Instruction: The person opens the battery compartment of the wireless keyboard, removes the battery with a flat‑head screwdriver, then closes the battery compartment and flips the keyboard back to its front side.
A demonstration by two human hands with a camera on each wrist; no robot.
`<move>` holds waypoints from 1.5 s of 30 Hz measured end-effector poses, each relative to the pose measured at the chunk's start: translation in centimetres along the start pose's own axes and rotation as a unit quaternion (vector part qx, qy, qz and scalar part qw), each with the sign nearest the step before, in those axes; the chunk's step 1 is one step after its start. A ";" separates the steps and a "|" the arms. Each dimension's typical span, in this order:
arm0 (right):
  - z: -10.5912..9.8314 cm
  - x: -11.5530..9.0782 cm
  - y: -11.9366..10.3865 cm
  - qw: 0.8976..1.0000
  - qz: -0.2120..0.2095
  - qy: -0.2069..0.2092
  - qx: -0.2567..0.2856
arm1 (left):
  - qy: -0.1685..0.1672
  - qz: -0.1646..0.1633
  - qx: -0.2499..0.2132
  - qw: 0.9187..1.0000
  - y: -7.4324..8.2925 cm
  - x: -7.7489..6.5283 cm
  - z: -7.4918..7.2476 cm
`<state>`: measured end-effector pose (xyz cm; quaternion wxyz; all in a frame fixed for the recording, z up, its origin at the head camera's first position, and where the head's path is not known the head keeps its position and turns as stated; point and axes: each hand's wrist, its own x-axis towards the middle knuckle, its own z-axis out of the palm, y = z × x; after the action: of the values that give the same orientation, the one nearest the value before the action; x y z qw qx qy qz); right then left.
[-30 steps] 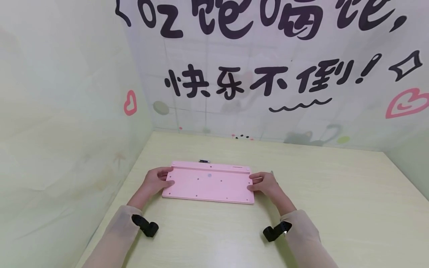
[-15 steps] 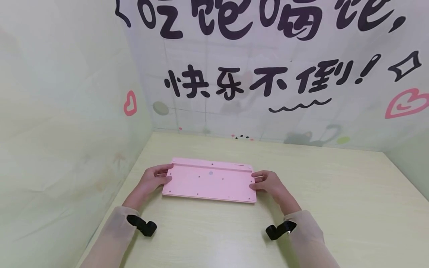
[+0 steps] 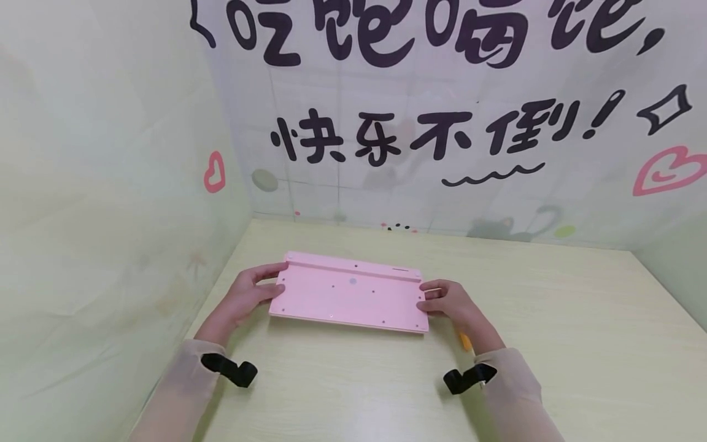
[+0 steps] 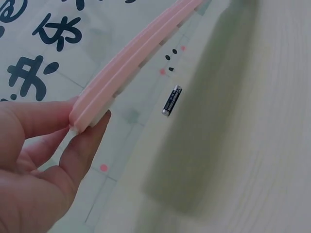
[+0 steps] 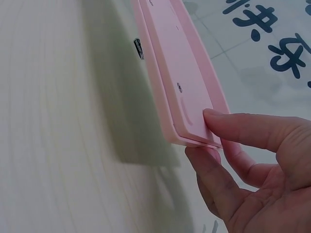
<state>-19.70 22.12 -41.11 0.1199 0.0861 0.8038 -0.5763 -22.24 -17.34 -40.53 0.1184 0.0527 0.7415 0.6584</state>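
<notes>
A pink keyboard [image 3: 350,294] is held up between both hands, its screwed underside facing the head camera and its far edge raised. My left hand [image 3: 250,293] pinches its left end, thumb on the underside and fingers behind the edge. In the left wrist view, pale keys show along the far face of the keyboard [image 4: 131,63]. At the right end, my right hand [image 3: 448,299] pinches the short edge between thumb and fingers. A small dark battery [image 4: 172,101] lies on the table beyond the keyboard; the keyboard hides it in the head view.
The pale wooden table [image 3: 342,380] carries the keyboard's shadow. An orange object [image 3: 466,341] lies partly hidden beside my right wrist. A printed back wall [image 3: 353,196] and a left side wall [image 3: 110,215] enclose the table.
Both hands have raised the keyboard and shifted it slightly right, tilting it more. The battery seen behind it earlier is now covered in the head view, and the orange object has come into sight.
</notes>
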 end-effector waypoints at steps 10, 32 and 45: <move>-0.4 0.0 0.1 0.999 -0.008 -0.015 0.028 | -0.027 0.037 -0.017 0.999 1.5 -0.6 -0.1; 0.3 0.3 0.3 0.998 -0.010 -0.017 0.055 | -0.082 0.084 -0.080 0.990 5.9 -2.1 0.8; 0.6 0.3 0.3 0.998 -0.016 -0.026 0.052 | -0.109 0.080 -0.054 0.989 7.5 -3.0 1.0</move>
<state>-19.87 21.63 -41.65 0.1271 0.0638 0.7707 -0.6211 -19.65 -16.16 -32.93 0.1476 0.1770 0.6812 0.6949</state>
